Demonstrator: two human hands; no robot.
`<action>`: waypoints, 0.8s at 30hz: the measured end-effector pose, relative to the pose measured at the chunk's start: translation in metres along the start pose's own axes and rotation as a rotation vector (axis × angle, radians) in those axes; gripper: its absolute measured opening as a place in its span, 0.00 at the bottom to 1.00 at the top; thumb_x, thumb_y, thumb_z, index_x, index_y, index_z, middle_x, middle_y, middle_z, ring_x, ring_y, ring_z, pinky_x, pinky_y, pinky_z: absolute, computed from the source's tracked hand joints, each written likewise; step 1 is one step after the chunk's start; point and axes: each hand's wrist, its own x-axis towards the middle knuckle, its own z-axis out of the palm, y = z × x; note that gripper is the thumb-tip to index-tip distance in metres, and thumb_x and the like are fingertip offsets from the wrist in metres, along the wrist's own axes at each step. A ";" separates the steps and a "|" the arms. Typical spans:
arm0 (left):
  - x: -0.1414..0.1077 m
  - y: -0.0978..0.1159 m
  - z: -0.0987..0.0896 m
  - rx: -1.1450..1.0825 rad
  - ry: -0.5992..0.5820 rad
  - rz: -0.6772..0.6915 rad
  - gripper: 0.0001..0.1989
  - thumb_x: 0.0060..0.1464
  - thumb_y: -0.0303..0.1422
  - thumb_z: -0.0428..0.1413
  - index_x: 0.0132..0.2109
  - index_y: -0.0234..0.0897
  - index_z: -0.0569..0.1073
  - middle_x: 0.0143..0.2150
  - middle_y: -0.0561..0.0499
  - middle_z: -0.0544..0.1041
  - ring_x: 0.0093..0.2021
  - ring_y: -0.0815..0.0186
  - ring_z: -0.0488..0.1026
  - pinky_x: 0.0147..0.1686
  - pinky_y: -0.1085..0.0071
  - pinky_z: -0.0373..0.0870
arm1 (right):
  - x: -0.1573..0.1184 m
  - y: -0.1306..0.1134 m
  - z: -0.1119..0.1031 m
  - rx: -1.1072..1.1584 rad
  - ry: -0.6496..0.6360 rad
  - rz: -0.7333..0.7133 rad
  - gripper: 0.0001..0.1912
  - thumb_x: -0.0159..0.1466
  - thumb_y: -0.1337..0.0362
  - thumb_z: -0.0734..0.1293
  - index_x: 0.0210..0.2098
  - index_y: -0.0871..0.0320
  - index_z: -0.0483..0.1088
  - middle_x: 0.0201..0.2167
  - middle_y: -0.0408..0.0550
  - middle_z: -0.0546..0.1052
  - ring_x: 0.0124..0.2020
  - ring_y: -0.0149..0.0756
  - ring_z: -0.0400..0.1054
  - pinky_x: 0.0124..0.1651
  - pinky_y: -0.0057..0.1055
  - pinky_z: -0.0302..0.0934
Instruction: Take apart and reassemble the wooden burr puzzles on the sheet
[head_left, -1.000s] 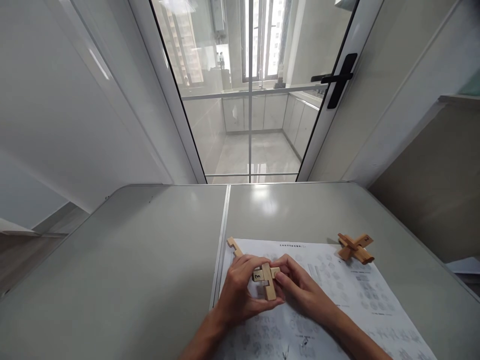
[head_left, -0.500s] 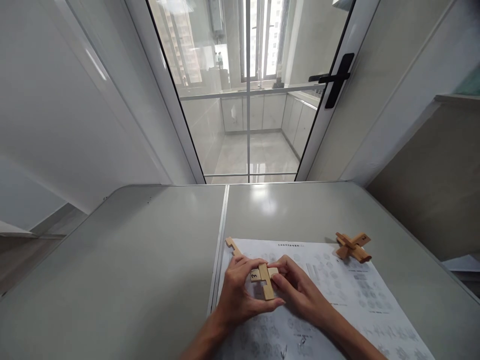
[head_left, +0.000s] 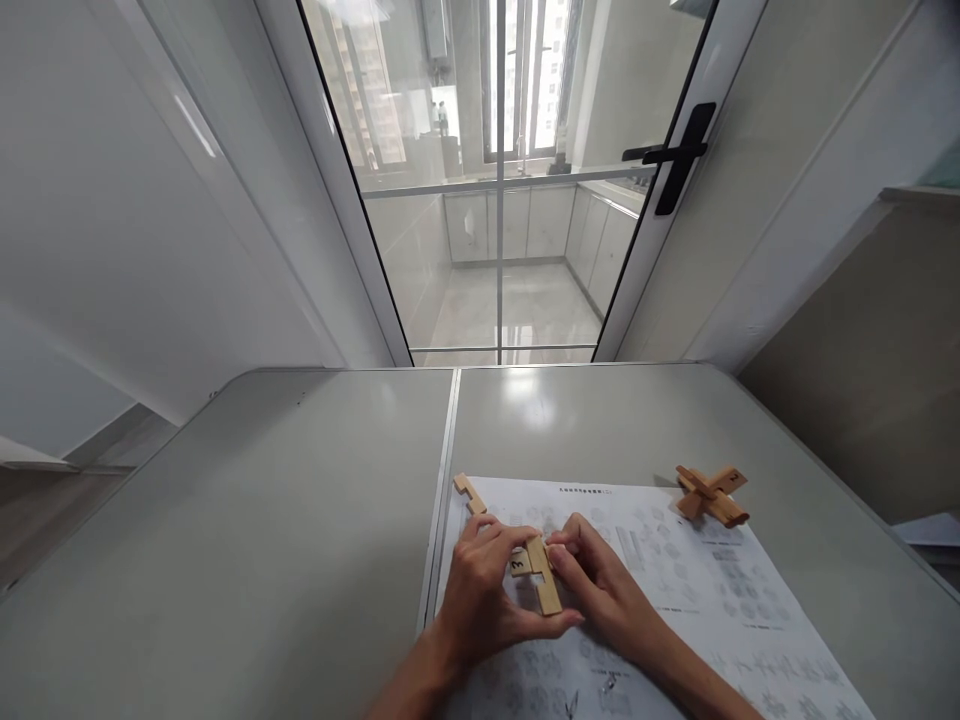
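Light wooden notched pieces (head_left: 545,580), one marked "3", are joined crosswise between my two hands above a printed sheet (head_left: 675,590). My left hand (head_left: 491,580) grips them from the left, its index finger on the top end and its thumb curled below. The fingers of my right hand (head_left: 592,570) are pinched at the right side of the pieces, covering that end. A loose notched wooden piece (head_left: 470,494) lies at the sheet's upper left corner, just beyond my left hand.
An assembled cross of darker wooden pieces (head_left: 711,495) rests at the sheet's upper right edge. The grey-green table (head_left: 300,520) has a metal seam (head_left: 448,430) left of the sheet. Beyond its far edge stands a glass door (head_left: 555,230) with a black handle.
The joined pieces have moved slightly right and tilted in my hands. My right fingers now cover the right end of the crosswise piece, which showed before.
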 end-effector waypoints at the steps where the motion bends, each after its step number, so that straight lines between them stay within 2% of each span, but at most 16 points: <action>1: 0.000 0.000 -0.001 -0.004 -0.008 -0.002 0.33 0.45 0.43 0.75 0.55 0.42 0.72 0.40 0.48 0.86 0.36 0.53 0.84 0.54 0.50 0.74 | -0.001 0.000 0.000 -0.007 -0.005 -0.005 0.26 0.74 0.36 0.63 0.38 0.53 0.63 0.29 0.40 0.64 0.29 0.34 0.56 0.33 0.31 0.56; 7: -0.002 -0.002 -0.002 -0.035 -0.060 -0.050 0.36 0.45 0.48 0.76 0.56 0.41 0.73 0.42 0.48 0.86 0.36 0.54 0.84 0.57 0.47 0.72 | -0.002 0.002 -0.001 -0.011 -0.028 -0.018 0.24 0.76 0.40 0.62 0.39 0.54 0.64 0.31 0.42 0.66 0.30 0.34 0.58 0.34 0.32 0.58; 9: -0.002 -0.003 -0.003 -0.064 -0.060 -0.078 0.33 0.46 0.48 0.76 0.53 0.40 0.75 0.41 0.48 0.86 0.35 0.55 0.83 0.57 0.48 0.73 | -0.004 0.004 -0.001 -0.032 -0.039 -0.050 0.22 0.77 0.42 0.61 0.41 0.54 0.65 0.33 0.43 0.68 0.30 0.34 0.59 0.35 0.32 0.59; 16: 0.001 0.000 -0.011 -0.208 -0.094 -0.323 0.25 0.45 0.45 0.75 0.48 0.41 0.81 0.41 0.48 0.86 0.44 0.53 0.81 0.48 0.58 0.78 | -0.007 0.011 -0.001 -0.148 -0.034 -0.215 0.15 0.80 0.49 0.60 0.48 0.53 0.67 0.39 0.48 0.74 0.35 0.38 0.68 0.39 0.35 0.66; 19: 0.005 0.005 -0.011 -0.246 -0.136 -0.414 0.21 0.46 0.43 0.73 0.46 0.41 0.81 0.40 0.49 0.86 0.41 0.56 0.81 0.46 0.61 0.77 | -0.006 0.010 -0.002 -0.196 -0.037 -0.295 0.12 0.81 0.53 0.58 0.48 0.53 0.67 0.38 0.48 0.75 0.34 0.38 0.70 0.38 0.35 0.67; 24: 0.011 0.010 -0.012 -0.409 -0.194 -0.586 0.19 0.52 0.47 0.67 0.42 0.37 0.80 0.31 0.51 0.80 0.29 0.65 0.74 0.30 0.72 0.70 | -0.006 0.009 -0.003 -0.298 -0.064 -0.402 0.06 0.80 0.60 0.59 0.51 0.51 0.66 0.41 0.50 0.76 0.36 0.39 0.71 0.41 0.37 0.70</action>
